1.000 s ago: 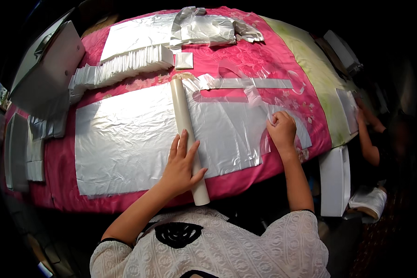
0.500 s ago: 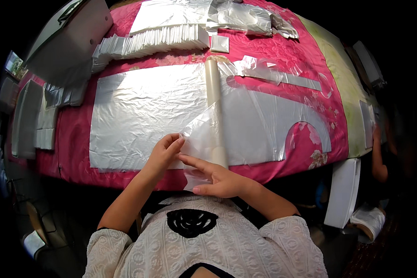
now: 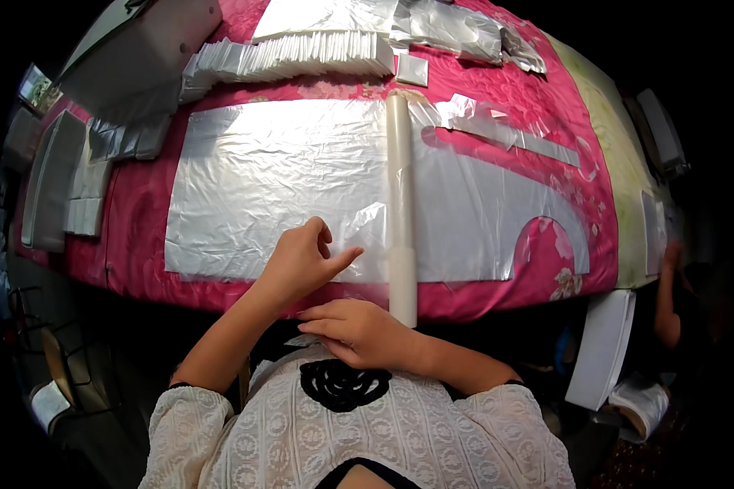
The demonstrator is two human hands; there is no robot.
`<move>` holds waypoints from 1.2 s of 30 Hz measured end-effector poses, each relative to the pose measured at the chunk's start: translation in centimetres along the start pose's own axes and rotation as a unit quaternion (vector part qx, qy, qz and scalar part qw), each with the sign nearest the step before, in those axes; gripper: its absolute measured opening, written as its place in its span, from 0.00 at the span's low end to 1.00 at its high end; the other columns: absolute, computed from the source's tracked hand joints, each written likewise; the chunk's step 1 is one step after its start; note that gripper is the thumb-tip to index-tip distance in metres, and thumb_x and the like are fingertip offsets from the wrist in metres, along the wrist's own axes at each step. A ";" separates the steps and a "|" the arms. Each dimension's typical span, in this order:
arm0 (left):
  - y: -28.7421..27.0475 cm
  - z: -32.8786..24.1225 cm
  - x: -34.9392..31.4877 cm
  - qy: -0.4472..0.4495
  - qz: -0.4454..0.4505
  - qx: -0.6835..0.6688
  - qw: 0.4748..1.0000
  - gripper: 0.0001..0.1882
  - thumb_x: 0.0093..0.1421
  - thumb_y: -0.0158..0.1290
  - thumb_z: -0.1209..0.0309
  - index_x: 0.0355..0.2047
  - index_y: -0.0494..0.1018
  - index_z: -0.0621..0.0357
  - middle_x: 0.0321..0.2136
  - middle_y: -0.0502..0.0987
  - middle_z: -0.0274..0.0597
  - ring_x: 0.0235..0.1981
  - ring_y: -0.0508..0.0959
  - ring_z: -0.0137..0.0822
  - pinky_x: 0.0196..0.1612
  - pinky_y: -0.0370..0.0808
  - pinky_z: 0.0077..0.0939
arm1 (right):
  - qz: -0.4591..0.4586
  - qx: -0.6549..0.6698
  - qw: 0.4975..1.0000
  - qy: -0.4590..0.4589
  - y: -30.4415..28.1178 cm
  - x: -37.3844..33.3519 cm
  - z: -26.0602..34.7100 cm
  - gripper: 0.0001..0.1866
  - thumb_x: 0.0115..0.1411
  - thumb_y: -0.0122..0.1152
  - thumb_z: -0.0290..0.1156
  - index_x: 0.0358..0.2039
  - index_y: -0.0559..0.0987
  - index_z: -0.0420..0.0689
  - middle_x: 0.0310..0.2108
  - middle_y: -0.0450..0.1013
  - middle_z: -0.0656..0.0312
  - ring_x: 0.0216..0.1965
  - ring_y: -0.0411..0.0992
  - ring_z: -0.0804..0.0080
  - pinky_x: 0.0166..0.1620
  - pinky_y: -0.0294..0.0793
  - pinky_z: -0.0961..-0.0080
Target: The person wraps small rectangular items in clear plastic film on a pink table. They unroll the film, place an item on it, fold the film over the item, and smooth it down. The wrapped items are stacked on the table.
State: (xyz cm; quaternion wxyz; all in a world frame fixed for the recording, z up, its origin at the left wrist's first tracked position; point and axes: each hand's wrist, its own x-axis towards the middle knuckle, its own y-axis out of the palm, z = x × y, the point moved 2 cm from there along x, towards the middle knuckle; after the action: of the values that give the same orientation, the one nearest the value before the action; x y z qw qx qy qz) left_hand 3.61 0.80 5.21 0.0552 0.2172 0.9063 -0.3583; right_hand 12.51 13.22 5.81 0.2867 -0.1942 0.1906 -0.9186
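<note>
A stack of thin silvery-white plastic film sheets (image 3: pixel 261 171) lies flat in front of me, wrinkled and shiny. A long pale tube-like roll (image 3: pixel 400 179) rests across its right part, its near end reaching over the table edge. My left hand (image 3: pixel 302 257) hovers over the near edge of the sheets, thumb stretched out and apart from the curled fingers, with nothing visible in it. Close to my blouse, my right hand (image 3: pixel 359 332) has its fingers extended to the left, below the left hand. Right of the roll, the film has a curved handle-like cut-out (image 3: pixel 538 236).
A pink flowered cloth (image 3: pixel 139 236) covers the table. A long row of folded white packets (image 3: pixel 294 59) stands at the back, beside a small square packet (image 3: pixel 412 70). White boxes (image 3: pixel 53 183) stand at left. Another person's arm (image 3: pixel 669 301) shows at far right.
The clear film corner held up between my hands has been let go and now lies down. My left hand's thumb has spread away, and my right hand has drawn back toward my body.
</note>
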 end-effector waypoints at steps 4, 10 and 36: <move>-0.2 0.5 -1.2 -0.018 -0.011 -0.023 1.000 0.21 0.51 0.58 0.57 0.22 0.70 0.67 0.14 0.73 0.48 0.17 0.75 0.36 0.23 0.70 0.28 | -0.199 -0.282 0.935 0.086 -3.9 -0.3 0.7 0.14 0.49 0.59 0.29 0.38 0.76 0.41 0.32 0.73 0.58 0.33 0.71 0.63 0.34 0.71 0.70; 2.4 1.9 -1.6 -0.020 -0.001 -0.134 0.991 0.16 0.55 0.55 0.63 0.23 0.71 0.66 0.14 0.73 0.44 0.18 0.75 0.30 0.23 0.70 0.24 | -0.067 -0.404 0.874 0.263 -3.3 0.1 -0.7 0.22 0.47 0.63 0.36 0.42 0.75 0.40 0.23 0.74 0.60 0.25 0.72 0.61 0.28 0.70 0.67; -1.0 5.1 0.1 -0.157 0.079 -0.501 0.847 0.05 0.57 0.51 0.71 0.28 0.68 0.58 0.32 0.77 0.44 0.29 0.76 0.27 0.33 0.75 0.21 | -0.280 0.220 0.876 0.324 -22.0 -11.3 -7.6 0.30 0.47 0.68 0.23 0.51 0.67 0.36 0.22 0.66 0.74 0.24 0.63 0.89 0.30 0.63 0.93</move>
State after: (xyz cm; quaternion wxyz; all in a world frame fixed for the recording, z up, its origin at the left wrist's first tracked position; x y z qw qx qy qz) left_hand 2.82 -3.27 2.08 0.3261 0.1721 0.9216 0.1213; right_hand 7.67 38.60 6.68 -0.0254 0.1374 0.0033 -0.9902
